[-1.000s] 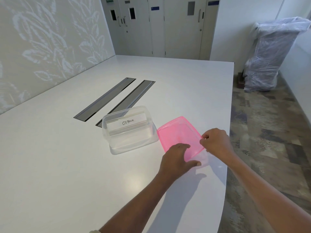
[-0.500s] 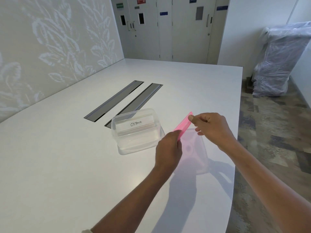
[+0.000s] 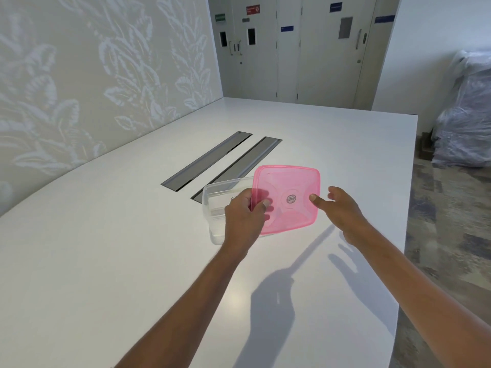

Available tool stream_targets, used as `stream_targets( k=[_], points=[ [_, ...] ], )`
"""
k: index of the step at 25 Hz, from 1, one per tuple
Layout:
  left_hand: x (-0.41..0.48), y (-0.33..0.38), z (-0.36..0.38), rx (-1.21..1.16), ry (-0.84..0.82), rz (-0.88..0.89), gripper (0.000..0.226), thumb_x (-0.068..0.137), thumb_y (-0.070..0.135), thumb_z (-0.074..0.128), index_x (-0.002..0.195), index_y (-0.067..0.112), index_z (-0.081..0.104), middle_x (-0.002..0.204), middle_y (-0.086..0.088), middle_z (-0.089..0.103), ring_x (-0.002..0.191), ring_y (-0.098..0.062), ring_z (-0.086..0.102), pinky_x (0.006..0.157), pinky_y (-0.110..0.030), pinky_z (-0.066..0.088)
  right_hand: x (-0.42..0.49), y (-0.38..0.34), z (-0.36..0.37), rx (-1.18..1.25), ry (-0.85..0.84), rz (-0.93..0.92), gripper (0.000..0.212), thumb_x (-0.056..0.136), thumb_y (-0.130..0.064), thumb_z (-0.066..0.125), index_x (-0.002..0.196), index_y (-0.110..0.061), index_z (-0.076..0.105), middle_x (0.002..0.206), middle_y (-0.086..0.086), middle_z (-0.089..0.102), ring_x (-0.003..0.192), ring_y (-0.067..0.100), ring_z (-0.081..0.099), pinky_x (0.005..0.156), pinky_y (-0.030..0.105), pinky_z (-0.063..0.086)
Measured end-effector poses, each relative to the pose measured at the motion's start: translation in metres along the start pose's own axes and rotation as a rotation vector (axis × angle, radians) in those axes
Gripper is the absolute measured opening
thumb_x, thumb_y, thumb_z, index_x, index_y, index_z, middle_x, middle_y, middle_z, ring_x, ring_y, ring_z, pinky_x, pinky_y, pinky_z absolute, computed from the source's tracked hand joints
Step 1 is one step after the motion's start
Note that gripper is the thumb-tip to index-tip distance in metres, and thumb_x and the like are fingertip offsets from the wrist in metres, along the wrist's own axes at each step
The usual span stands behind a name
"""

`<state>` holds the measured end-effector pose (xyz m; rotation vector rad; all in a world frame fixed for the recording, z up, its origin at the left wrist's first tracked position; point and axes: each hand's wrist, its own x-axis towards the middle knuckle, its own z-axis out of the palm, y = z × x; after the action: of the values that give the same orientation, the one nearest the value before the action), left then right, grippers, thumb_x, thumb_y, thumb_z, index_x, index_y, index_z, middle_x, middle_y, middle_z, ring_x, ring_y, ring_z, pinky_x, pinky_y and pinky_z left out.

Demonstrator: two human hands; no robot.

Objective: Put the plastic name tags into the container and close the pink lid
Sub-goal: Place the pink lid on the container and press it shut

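My left hand [image 3: 243, 216] grips the left edge of the translucent pink lid [image 3: 289, 199], thumb on top and fingers underneath. The lid hangs in the air, face up and roughly level, over the right part of the clear plastic container [image 3: 212, 203] on the white table. My right hand [image 3: 341, 208] is at the lid's right edge with fingers spread; its thumb tip touches or nearly touches the rim, I cannot tell which. The name tags inside the container are hidden behind my left hand and the lid.
Two grey cable slots [image 3: 212, 158] run diagonally in the white table [image 3: 106, 261] behind the container. The table's right edge [image 3: 406, 235] drops to patterned floor. A plastic-wrapped object [image 3: 467, 112] stands at the far right, and grey doors at the back.
The lid was picked up off the table, turned over through an edge-on pose, and now faces up above the container. My right hand has loosened from its pinch on the lid.
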<state>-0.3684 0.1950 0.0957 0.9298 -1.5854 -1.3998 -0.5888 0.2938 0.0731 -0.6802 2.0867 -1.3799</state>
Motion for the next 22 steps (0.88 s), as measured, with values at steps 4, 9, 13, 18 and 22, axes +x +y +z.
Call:
stream_targets(
  k=[4, 9, 13, 18, 22],
  points=[
    [0.008, 0.005, -0.026, -0.095, -0.02, -0.065, 0.016, 0.097, 0.005, 0.069, 0.111, 0.011, 0.074, 0.1, -0.011, 0.083, 0.088, -0.028, 0.083, 0.076, -0.035, 0.068, 0.014, -0.004, 0.014, 0.067, -0.014, -0.009, 0.057, 0.094, -0.04, 0.073, 0.142, -0.013, 0.058, 0.134, 0.006, 0.067, 0.125, 0.03, 0.064, 0.11, 0.053, 0.051],
    [0.025, 0.009, -0.058, -0.102, 0.005, -0.081, 0.029, 0.101, 0.003, 0.063, 0.128, 0.014, 0.061, 0.101, -0.012, 0.083, 0.085, -0.03, 0.083, 0.076, -0.035, 0.068, 0.027, -0.018, 0.03, 0.117, 0.021, -0.061, 0.027, 0.091, -0.018, 0.073, 0.118, -0.017, 0.069, 0.106, 0.006, 0.076, 0.106, 0.033, 0.073, 0.096, 0.052, 0.061],
    [0.043, 0.004, -0.079, -0.045, 0.111, -0.085, 0.039, 0.099, 0.01, 0.068, 0.13, 0.026, 0.052, 0.111, -0.008, 0.079, 0.082, -0.027, 0.084, 0.079, -0.038, 0.067, 0.036, -0.033, 0.048, 0.128, 0.043, -0.1, 0.024, 0.087, -0.017, 0.074, 0.11, -0.023, 0.071, 0.104, 0.005, 0.076, 0.103, 0.028, 0.073, 0.096, 0.054, 0.06],
    [0.066, -0.008, -0.1, 0.091, 0.261, -0.057, 0.034, 0.094, 0.022, 0.073, 0.127, 0.028, 0.066, 0.116, 0.004, 0.073, 0.104, -0.018, 0.074, 0.087, -0.038, 0.065, 0.051, -0.044, 0.071, 0.124, 0.004, -0.112, 0.022, 0.087, -0.017, 0.076, 0.109, -0.018, 0.072, 0.104, 0.01, 0.076, 0.104, 0.035, 0.073, 0.094, 0.056, 0.061],
    [0.088, -0.02, -0.116, 0.246, 0.276, -0.044, 0.028, 0.097, 0.024, 0.066, 0.121, 0.033, 0.076, 0.087, 0.015, 0.068, 0.076, -0.006, 0.063, 0.068, -0.022, 0.05, 0.065, -0.044, 0.086, 0.105, 0.015, -0.095, 0.019, 0.088, -0.016, 0.076, 0.107, -0.016, 0.075, 0.103, 0.011, 0.077, 0.094, 0.034, 0.073, 0.092, 0.053, 0.062]
  ],
)
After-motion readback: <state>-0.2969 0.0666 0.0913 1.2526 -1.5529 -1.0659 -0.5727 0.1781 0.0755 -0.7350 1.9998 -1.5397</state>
